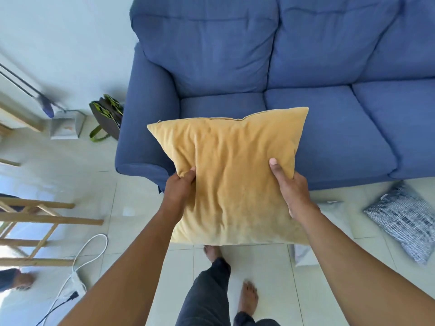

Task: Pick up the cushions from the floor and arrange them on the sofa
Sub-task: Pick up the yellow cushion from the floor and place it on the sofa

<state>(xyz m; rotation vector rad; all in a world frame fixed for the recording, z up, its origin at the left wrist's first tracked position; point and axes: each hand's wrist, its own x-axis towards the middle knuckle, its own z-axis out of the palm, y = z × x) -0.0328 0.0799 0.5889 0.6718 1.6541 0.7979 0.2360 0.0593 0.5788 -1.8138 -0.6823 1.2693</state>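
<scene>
I hold a yellow cushion (231, 175) in the air in front of the blue sofa (270, 67), over the front edge of its left seat. My left hand (180, 188) grips the cushion's left side and my right hand (290, 188) grips its right side, thumbs on top. A blue-and-white patterned cushion (404, 220) lies on the floor at the right, near the sofa's front. A pale grey cushion (329, 229) lies on the floor beside it, mostly hidden behind my right arm and the yellow cushion.
A dark bag with green trim (107, 116) leans at the sofa's left armrest. A wooden rack (30, 229) stands at the left. White and black cables (77, 274) trail on the tiled floor. My bare feet (249, 297) stand below the cushion.
</scene>
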